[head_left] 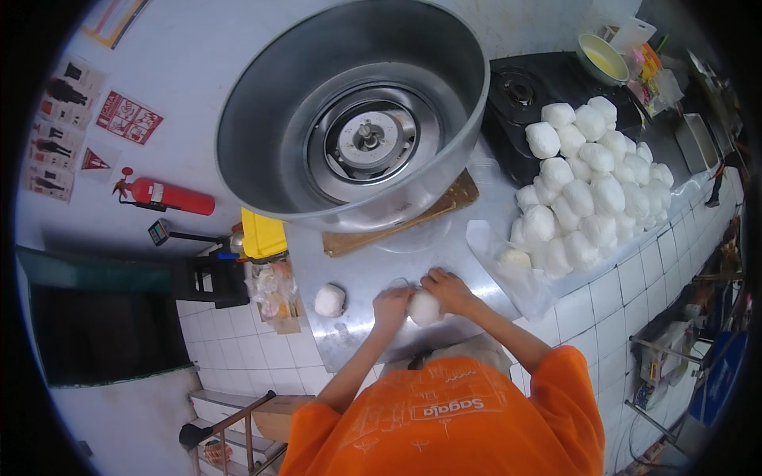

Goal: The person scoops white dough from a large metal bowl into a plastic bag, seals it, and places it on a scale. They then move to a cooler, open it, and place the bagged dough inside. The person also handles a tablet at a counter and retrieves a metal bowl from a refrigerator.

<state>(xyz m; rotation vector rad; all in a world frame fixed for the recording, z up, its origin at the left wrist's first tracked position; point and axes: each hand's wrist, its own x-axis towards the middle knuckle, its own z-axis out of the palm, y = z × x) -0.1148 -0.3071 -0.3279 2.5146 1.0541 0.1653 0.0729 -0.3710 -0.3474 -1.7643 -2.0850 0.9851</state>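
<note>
On the steel worktop, a rounded white bundle lies between my hands. My left hand is at its left side, with a bit of clear plastic by the fingers. My right hand reaches over its upper right side with bent fingers. A second white bundle sits apart to the left. To the right, a large pile of similar white bundles is heaped on plastic film, with a yellowish lump at its near corner. What is inside the bundles cannot be told.
A big round metal machine bowl with a central spindle stands beyond my hands on a brown board. Behind the pile is a black gas stove and a bowl with yellow contents. A yellow crate stands left of the bowl.
</note>
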